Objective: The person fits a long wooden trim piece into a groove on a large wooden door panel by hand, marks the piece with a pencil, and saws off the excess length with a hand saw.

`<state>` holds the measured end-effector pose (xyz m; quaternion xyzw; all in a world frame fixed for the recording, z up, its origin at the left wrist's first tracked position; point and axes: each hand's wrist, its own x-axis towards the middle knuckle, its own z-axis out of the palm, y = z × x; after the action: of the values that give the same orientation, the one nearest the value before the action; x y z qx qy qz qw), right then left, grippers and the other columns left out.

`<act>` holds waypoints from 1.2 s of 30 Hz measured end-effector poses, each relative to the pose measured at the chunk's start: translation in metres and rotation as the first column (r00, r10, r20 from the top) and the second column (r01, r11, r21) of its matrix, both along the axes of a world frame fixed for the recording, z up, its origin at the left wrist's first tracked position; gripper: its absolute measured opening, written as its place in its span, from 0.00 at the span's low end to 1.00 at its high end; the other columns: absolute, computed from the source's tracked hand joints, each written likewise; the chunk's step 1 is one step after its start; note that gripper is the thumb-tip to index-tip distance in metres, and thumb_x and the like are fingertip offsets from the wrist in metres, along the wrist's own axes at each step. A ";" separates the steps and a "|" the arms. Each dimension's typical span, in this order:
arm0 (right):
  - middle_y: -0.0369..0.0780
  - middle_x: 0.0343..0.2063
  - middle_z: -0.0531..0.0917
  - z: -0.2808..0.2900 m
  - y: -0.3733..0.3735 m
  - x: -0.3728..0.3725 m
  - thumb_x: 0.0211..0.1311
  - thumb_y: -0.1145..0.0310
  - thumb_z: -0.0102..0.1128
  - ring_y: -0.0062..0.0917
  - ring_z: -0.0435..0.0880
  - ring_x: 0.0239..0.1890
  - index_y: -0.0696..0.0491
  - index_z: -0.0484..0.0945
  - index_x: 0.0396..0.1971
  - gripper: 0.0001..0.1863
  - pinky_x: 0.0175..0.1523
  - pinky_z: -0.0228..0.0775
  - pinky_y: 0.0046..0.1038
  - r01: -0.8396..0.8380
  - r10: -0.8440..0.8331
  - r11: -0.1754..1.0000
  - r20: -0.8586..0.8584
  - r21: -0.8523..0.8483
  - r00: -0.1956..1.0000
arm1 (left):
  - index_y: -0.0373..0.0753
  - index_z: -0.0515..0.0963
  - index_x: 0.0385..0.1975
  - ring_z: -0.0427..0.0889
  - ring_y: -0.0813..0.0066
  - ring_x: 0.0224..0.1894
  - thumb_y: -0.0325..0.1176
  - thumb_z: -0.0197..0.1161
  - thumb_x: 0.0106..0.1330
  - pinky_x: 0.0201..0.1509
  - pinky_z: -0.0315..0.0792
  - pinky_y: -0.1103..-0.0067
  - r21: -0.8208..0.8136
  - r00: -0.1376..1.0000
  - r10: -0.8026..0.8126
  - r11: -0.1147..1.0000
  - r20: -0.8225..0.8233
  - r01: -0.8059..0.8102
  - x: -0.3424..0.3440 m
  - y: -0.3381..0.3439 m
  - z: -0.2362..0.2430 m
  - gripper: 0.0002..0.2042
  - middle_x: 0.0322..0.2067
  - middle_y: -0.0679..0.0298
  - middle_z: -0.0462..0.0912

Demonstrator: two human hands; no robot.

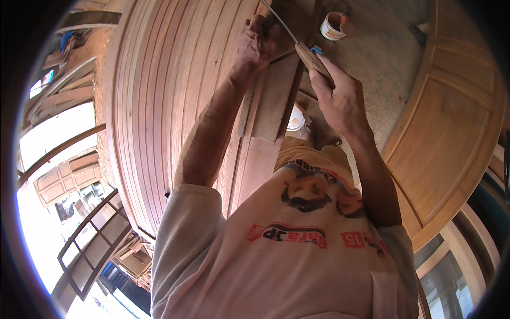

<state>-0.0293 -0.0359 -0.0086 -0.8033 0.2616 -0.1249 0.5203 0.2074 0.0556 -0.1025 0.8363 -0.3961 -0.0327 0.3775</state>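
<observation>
Two hands: both were raised over a reddish-brown wooden board [268, 101] that stood among long ribbed wooden mouldings [159, 90].
Left hand [257, 45]: your fingers were curled shut against the upper part of the board, near its left edge — whether they pinched the blade or only steadied the wood could not be told.
Right hand [340, 103]: your fingers were wrapped closed around the wooden handle [313, 61] of a thin-bladed tool.
Blade [279, 21]: a narrow grey metal strip ran up and to the left from the handle, passing just beside your left hand.
Blue piece [316, 50]: a small blue part showed at the handle, touching your right fingers.
Upper tub [332, 26]: a small white container stood on the grey surface beyond the tool, well apart from your hands.
Lower tub [295, 119]: a second white container sat below the board — partly hidden by it.
Panelled door [451, 138]: a light wooden door leaf lay to your right.
</observation>
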 end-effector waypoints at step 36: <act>0.59 0.39 0.89 -0.021 0.002 0.007 0.76 0.63 0.62 0.51 0.91 0.45 0.64 0.80 0.59 0.22 0.45 0.86 0.42 0.071 -0.048 0.987 0.160 -0.146 0.986 | 0.33 0.78 0.58 0.83 0.42 0.55 0.48 0.67 0.73 0.60 0.77 0.57 0.033 0.999 0.024 0.999 0.048 -0.025 -0.018 0.015 0.011 0.25 0.50 0.41 0.84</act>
<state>-0.0226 -0.0340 -0.0292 -0.8200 0.2339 -0.2223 0.4727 0.1891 0.0702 -0.0918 0.8479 -0.3940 -0.0149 0.3544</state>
